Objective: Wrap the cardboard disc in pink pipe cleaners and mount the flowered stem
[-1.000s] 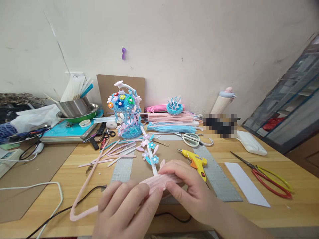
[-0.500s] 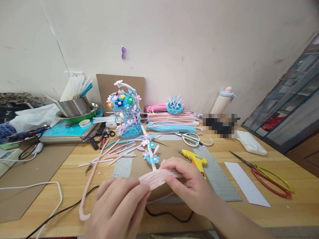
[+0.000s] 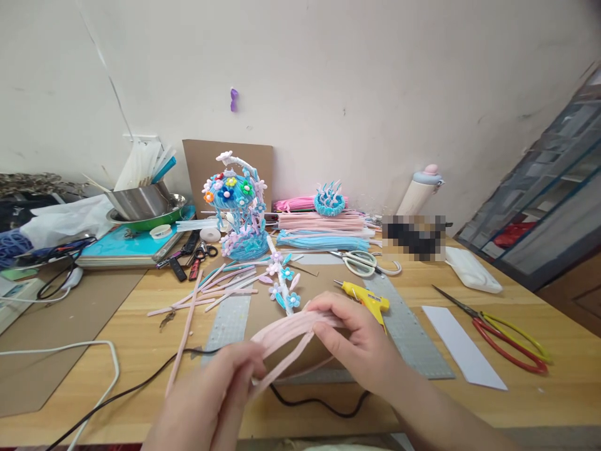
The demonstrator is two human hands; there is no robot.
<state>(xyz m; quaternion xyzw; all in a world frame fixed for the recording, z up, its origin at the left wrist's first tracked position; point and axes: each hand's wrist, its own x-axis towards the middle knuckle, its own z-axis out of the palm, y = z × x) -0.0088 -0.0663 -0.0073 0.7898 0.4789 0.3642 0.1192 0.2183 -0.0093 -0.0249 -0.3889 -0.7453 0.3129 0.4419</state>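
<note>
At the lower centre, the pink band [image 3: 286,331] is pinched by the right hand [image 3: 359,343]; one strand [image 3: 284,364], now drawn apart below it, is held by the left hand [image 3: 218,382], seemingly for separate handling.

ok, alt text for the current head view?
A person's left hand and right hand hold pale pink fuzzy strips over a wooden table. Beyond them are a flower-trimmed white stem, a yellow glue gun and, farther back, a blue craft piece topped with multicoloured flowers.
</note>
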